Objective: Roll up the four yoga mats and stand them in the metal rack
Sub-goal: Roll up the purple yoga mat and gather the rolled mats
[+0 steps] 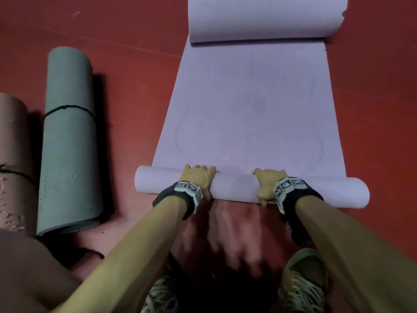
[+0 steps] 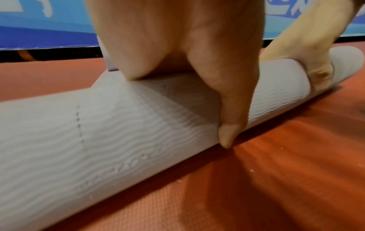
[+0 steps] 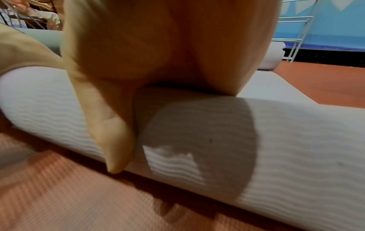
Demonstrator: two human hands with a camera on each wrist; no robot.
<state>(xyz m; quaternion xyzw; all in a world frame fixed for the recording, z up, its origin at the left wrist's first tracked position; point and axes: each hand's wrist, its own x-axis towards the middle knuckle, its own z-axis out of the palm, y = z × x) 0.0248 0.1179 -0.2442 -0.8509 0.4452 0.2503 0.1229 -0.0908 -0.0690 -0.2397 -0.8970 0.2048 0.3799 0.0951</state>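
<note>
On the red floor (image 1: 140,71), our left hand (image 1: 198,178) and right hand (image 1: 267,184) grasping the lilac mat's (image 1: 248,109) near roll, green rolled mat (image 1: 68,141) left of it.

A red floor (image 1: 135,71) carries a half-rolled lilac mat (image 1: 250,114), with a rolled green mat (image 1: 68,141) and a rolled pink mat (image 1: 12,154) lying side by side to its left.

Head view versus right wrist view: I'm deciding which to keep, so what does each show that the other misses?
Only the head view shows the rolled green mat and brown mat lying at left, and the purple mat's curled far end. Only the right wrist view shows the metal rack by the blue wall. Both show the right hand gripping the purple roll, thumb behind.
</note>
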